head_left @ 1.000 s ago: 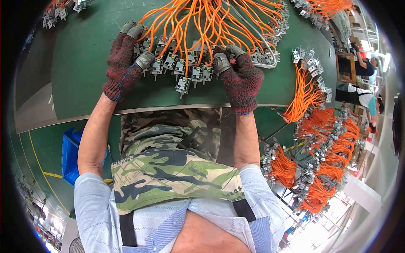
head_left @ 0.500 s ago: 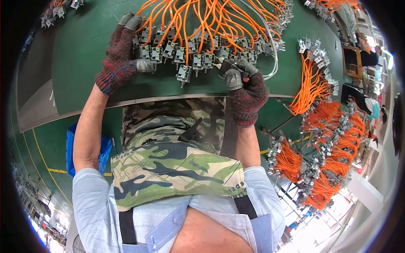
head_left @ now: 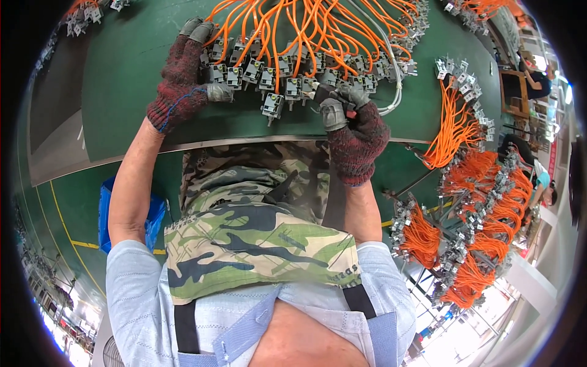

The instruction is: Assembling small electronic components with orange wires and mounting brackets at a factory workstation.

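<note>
Now the left hand lies open on grey connectors, right hand's grip pinching one; blue bin contents hidden.

A factory assembly floor is shown. A green worktop is covered with orange wire harnesses fitted with grey connector blocks. Further bundles are hung on a rack at the right, yellow lines are painted on the green floor, and other workers are seated nearby.
</note>
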Demonstrator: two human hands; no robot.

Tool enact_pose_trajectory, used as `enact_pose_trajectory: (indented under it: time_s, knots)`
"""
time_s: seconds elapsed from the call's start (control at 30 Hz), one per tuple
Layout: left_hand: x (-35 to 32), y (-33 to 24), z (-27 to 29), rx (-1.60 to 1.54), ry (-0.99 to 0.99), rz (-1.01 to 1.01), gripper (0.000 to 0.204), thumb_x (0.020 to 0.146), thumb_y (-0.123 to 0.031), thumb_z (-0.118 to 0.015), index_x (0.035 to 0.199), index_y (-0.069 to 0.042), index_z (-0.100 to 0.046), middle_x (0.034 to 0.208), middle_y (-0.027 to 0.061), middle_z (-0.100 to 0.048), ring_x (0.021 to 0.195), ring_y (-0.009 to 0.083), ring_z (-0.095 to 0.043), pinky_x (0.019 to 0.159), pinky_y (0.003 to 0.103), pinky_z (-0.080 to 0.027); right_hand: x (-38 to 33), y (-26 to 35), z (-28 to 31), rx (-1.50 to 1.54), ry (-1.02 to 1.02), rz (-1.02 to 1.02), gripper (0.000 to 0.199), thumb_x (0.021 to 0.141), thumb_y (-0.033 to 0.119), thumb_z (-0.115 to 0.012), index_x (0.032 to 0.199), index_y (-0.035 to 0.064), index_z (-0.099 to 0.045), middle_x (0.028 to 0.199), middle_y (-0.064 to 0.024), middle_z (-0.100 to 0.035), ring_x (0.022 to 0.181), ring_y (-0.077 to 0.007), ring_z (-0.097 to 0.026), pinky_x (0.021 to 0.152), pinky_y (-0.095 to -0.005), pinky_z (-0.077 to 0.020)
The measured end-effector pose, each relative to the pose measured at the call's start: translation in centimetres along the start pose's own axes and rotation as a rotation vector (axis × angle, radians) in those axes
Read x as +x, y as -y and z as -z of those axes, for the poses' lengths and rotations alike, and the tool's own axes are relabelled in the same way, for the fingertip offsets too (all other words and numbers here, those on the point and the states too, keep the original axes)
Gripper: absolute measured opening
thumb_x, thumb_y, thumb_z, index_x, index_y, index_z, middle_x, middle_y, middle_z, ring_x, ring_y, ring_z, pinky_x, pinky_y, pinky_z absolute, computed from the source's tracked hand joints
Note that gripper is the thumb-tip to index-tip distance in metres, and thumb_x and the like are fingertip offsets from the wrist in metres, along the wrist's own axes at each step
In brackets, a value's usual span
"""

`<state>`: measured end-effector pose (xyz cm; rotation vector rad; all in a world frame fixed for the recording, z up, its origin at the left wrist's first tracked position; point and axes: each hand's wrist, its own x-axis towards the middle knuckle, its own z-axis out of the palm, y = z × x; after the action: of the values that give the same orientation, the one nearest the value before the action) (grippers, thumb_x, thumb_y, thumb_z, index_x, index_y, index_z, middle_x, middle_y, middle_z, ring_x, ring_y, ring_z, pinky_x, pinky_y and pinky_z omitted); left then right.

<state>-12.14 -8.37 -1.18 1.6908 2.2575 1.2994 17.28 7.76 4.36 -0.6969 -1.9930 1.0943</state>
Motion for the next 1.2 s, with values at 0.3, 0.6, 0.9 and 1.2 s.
enact_pose_trajectory:
  time_s: [0.3,0.6,0.9,1.2]
  knots:
    - [-0.1,0.3,-0.2,0.018,-0.041,-0.024,0.121,0.057,-0.048,-0.100,0.159,-0.011,-0.047,0.164,0.0237,-0.042,0.151,0.0447,-0.041,0.122,0.052,-0.041,0.9,-0.1,-0.8,-0.095,0.052,-0.058,0.026,0.094,0.005,-0.079,0.119,-0.0010,-0.075,0.102,-0.0061,-0.079,0.091,-0.0117,-0.072,0.083,-0.0294,-0.0600]
    - [-0.7,0.2,-0.2,0.085,-0.056,-0.039,0.118,0.060,-0.058,-0.096,0.157,-0.010,-0.049,0.163,0.0234,-0.043,0.151,0.0459,-0.041,0.123,0.054,-0.039,1.9,-0.1,-1.6,-0.001,0.055,0.025,0.026,0.094,0.003,-0.079,0.119,-0.0003,-0.075,0.102,-0.0057,-0.080,0.087,-0.0090,-0.071,0.080,-0.0278,-0.0595]
    - [0.8,0.0,-0.5,0.070,-0.059,-0.011,0.117,0.063,-0.063,-0.093,0.157,-0.010,-0.049,0.161,0.0237,-0.045,0.149,0.0466,-0.043,0.123,0.055,-0.038,4.7,-1.2,-2.6,-0.103,0.099,0.019,0.023,0.094,0.002,-0.077,0.117,-0.0003,-0.074,0.099,-0.0040,-0.079,0.088,-0.0074,-0.068,0.078,-0.0259,-0.0581]
    - [-0.5,-1.9,0.3,0.277,-0.040,-0.121,0.122,0.068,-0.072,-0.085,0.158,-0.002,-0.041,0.155,0.0307,-0.046,0.144,0.0525,-0.044,0.118,0.060,-0.039,4.7,0.9,-0.9,-0.193,0.131,0.006,0.019,0.089,0.005,-0.080,0.108,0.0051,-0.077,0.078,0.0034,-0.069,0.065,-0.0054,-0.058,0.059,-0.0263,-0.0481]
